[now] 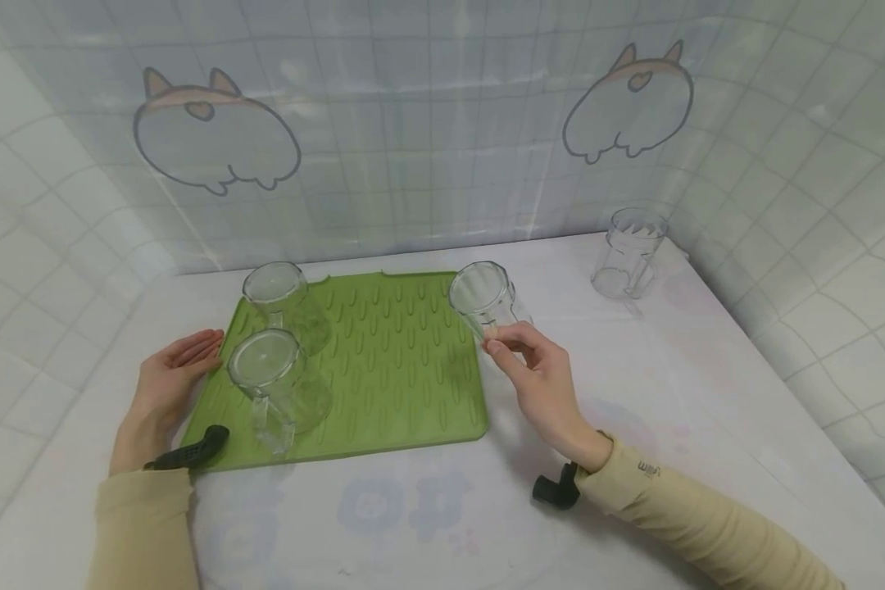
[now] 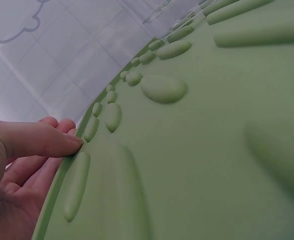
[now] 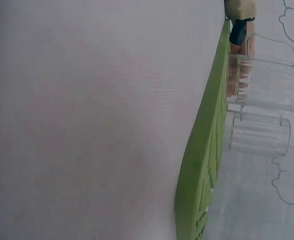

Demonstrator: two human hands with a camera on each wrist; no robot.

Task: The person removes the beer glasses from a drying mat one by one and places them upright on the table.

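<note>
Right grip (image 1: 542,377) pinches a clear mug (image 1: 482,291), forearm (image 1: 682,504) slanted; left grip (image 1: 173,375), loosely extended, touches the green mat (image 1: 387,365).

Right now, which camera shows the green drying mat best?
The head view: the green drying mat shows from above with most of its outline and rows of ridges. The left wrist view shows part of it, close up; the right wrist view catches it nearly edge-on.

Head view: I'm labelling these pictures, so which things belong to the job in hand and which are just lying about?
Job in hand:
- Held mug, in the right hand
- Green mat, edge touched by the left hand
- Rear mug and front mug, on the mat
- Far-right mug, probably: similar but untouched

Surroundings only:
- White tabletop
- Patterned backdrop
</note>
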